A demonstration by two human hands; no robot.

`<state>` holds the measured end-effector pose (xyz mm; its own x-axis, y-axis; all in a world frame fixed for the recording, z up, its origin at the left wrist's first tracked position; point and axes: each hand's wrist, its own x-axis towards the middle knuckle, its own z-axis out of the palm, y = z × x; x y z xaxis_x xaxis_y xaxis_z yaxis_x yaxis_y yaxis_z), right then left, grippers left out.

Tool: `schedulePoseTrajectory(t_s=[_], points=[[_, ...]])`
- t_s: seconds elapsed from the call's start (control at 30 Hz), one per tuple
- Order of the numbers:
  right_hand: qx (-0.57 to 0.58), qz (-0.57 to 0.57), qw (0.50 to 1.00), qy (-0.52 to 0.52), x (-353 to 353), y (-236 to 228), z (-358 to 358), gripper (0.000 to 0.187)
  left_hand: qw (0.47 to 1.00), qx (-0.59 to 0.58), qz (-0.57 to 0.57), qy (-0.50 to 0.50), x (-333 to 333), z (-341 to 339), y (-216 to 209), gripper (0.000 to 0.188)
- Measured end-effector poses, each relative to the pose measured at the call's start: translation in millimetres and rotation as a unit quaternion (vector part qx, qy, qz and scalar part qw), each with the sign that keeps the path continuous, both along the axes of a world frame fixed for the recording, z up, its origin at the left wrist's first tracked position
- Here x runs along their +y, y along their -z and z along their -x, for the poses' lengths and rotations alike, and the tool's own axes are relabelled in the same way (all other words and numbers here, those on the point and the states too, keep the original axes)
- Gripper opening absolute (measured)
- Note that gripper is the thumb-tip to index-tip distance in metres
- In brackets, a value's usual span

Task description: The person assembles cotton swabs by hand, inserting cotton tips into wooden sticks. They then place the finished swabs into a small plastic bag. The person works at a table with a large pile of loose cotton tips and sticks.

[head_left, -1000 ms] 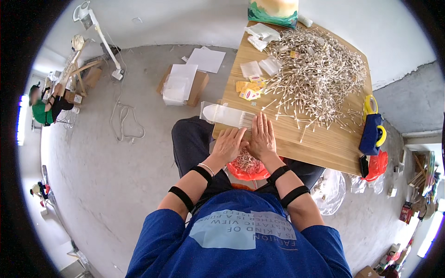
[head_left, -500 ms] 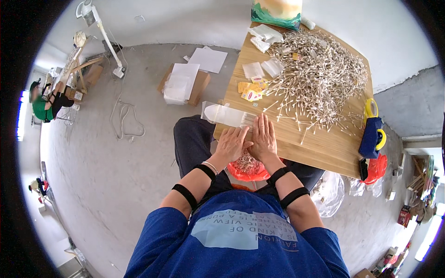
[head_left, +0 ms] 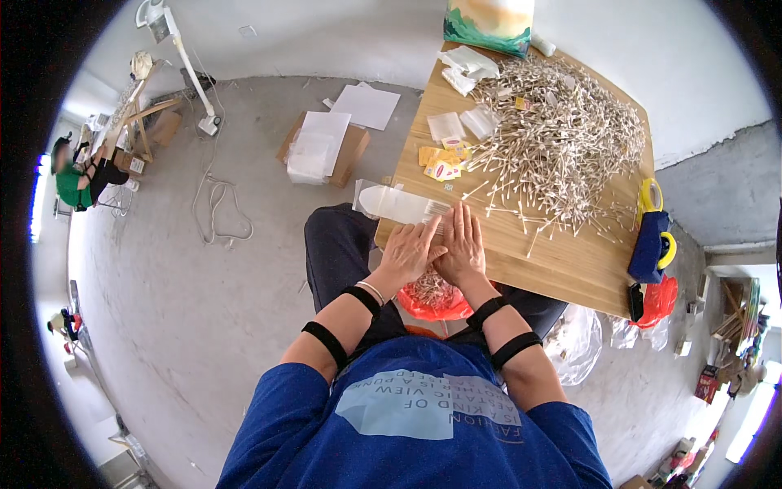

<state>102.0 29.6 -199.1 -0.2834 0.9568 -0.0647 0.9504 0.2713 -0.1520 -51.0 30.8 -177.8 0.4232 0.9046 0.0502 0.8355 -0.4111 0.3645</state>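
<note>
A clear, flat plastic bag [head_left: 399,203] lies along the table's near-left edge, its left end reaching past the wood. Thin white cotton swab sticks show at its right end, partly under my fingers. My right hand [head_left: 463,248] rests flat over that end, fingers stretched out and together. Beside it, my left hand [head_left: 405,257] lies on the bag's near side, fingers extended and index pointing at the sticks. The two thumbs come close together. Beyond them spreads a big heap of cotton swabs [head_left: 562,138]. Below my hands, a red bag [head_left: 432,297] holds more swabs.
Yellow and white cards [head_left: 444,161] and small clear boxes [head_left: 445,126] sit left of the heap. A blue tape dispenser [head_left: 649,244] with yellow rolls stands at the table's right edge. Cardboard and white sheets [head_left: 322,147] lie on the floor. Another person [head_left: 75,179] sits far left.
Both hands stay almost in place over the bag, with only a slight shift of the fingers. The view has moved a little.
</note>
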Motion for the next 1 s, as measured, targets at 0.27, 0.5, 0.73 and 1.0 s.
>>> schedulePoseTrajectory(t_s=[0.27, 0.5, 0.73, 1.0], points=[[0.008, -0.017, 1.0, 0.001, -0.9, 4.8, -0.6, 0.077, 0.999, -0.007, -0.034, 0.001, 3.4, -2.4, 2.2, 0.063], [0.021, -0.031, 0.999, 0.004, 0.0, 7.1, -0.7, 0.078, 0.999, -0.027, -0.021, -0.008, 6.3, -2.6, 4.5, 0.058], [0.01, -0.034, 0.999, -0.002, -0.7, 1.6, -0.5, 0.076, 1.0, -0.023, -0.01, -0.01, 12.6, -2.6, 5.2, 0.05], [0.003, -0.046, 0.999, -0.006, -1.1, 0.5, -0.5, 0.078, 0.999, -0.03, 0.001, -0.013, 14.9, -2.7, 3.1, 0.048]])
